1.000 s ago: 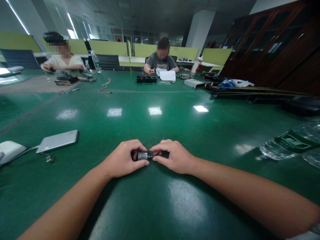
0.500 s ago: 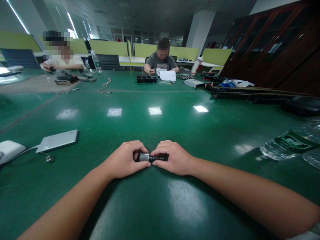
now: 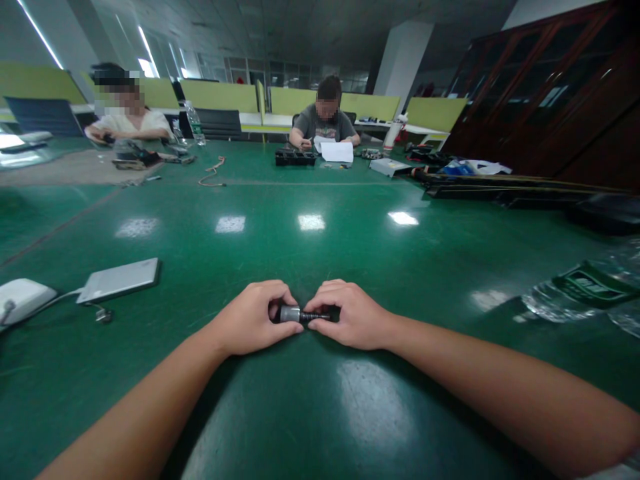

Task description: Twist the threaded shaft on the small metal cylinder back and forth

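Observation:
Between my hands lies a small cylindrical part (image 3: 290,313), its grey body on the left and a thin, ribbed black end on the right. My left hand (image 3: 255,317) grips the grey body, thumb in front and fingers behind. With thumb and fingertips, my right hand (image 3: 353,315) pinches the ribbed black end. The fingertips of both hands almost meet at the joint of the two sections. The part is held level, low over the green table (image 3: 310,253); whether it touches the surface I cannot tell.
On the left are a silver flat box (image 3: 120,280) with a cable and a white device (image 3: 25,300). Water bottles (image 3: 580,290) lie at the right. Across the table sit two people, with a black tray (image 3: 295,157), papers (image 3: 337,152) and a cord (image 3: 213,173) near them.
My view has shifted very slightly. Both hands keep the same hold on the cylindrical part; the right fingertips sit a touch further right along its black end.

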Available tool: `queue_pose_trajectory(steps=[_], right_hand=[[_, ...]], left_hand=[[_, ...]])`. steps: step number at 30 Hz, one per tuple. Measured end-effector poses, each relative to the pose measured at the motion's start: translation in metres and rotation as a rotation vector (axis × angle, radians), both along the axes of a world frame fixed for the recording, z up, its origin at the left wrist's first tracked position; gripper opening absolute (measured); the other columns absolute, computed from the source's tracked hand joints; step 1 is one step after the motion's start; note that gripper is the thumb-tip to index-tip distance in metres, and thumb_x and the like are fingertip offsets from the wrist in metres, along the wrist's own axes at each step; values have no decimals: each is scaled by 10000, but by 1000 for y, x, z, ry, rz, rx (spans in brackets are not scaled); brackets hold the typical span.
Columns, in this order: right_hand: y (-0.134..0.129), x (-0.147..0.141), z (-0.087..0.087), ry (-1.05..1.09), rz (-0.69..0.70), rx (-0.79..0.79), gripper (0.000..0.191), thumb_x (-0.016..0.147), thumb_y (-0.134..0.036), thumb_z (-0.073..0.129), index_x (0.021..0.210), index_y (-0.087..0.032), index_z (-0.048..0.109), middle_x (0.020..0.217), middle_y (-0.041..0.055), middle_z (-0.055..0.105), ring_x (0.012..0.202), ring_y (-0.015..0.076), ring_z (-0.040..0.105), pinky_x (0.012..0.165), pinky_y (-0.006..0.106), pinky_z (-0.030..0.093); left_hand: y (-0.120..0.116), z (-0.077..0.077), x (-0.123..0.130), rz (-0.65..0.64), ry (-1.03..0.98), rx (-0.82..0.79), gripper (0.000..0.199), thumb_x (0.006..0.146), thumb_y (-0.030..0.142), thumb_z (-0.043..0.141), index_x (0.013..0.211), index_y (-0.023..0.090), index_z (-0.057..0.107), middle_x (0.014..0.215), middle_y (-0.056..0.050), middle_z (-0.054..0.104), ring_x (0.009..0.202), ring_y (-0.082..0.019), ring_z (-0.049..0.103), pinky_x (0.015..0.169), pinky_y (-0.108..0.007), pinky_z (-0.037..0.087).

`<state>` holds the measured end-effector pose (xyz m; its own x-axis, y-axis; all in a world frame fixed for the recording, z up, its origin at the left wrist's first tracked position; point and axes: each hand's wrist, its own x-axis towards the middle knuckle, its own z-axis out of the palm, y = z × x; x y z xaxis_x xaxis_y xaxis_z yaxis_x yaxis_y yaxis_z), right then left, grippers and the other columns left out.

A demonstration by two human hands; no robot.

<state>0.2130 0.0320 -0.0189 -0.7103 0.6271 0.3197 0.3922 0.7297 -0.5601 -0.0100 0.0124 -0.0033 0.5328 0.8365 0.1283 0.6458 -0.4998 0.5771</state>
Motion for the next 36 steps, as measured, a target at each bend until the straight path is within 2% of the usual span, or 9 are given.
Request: queue_pose_trajectory(steps=[19, 36], right_hand=[[1, 0, 0, -15, -21, -5, 128, 751, -218, 745, 869, -180, 712, 737, 4, 671, 714, 145, 605, 738, 284, 437], [0, 1, 1, -27, -66, -10, 86, 740, -223, 754, 791, -179, 700, 704, -7, 658, 701, 140, 595, 759, 301, 417]], left_hand=[[0, 0, 0, -8, -4, 25, 161, 740, 256, 736, 833, 168, 639, 733, 13, 574, 637, -131, 534, 588, -241, 377], [1, 1, 0, -10, 4, 15, 172, 750, 283, 744, 812, 165, 636, 733, 12, 573, 650, -134, 534, 602, -245, 378]])
